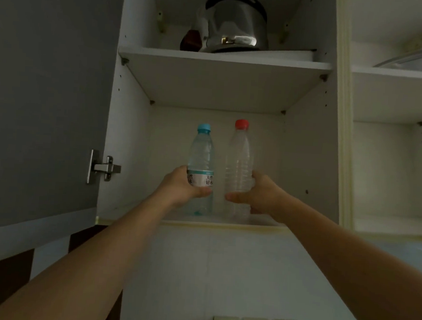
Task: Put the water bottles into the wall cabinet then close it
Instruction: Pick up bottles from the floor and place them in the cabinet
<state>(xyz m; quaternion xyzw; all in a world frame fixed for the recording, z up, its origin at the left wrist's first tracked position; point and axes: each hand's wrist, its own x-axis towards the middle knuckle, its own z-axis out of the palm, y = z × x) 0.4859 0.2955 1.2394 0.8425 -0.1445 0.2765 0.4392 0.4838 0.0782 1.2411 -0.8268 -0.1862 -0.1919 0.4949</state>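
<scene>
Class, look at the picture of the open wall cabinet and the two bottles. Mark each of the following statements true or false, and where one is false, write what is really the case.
1. The left hand grips the blue-capped bottle. True.
2. The red-capped bottle lies on its side. False: it stands upright on the bottom shelf, held by the right hand.
3. A metal kettle sits on the upper shelf. True.
4. The cabinet door is closed. False: it is swung open to the left.
5. Both bottles carry a printed label. False: only the blue-capped one shows a label.
</scene>
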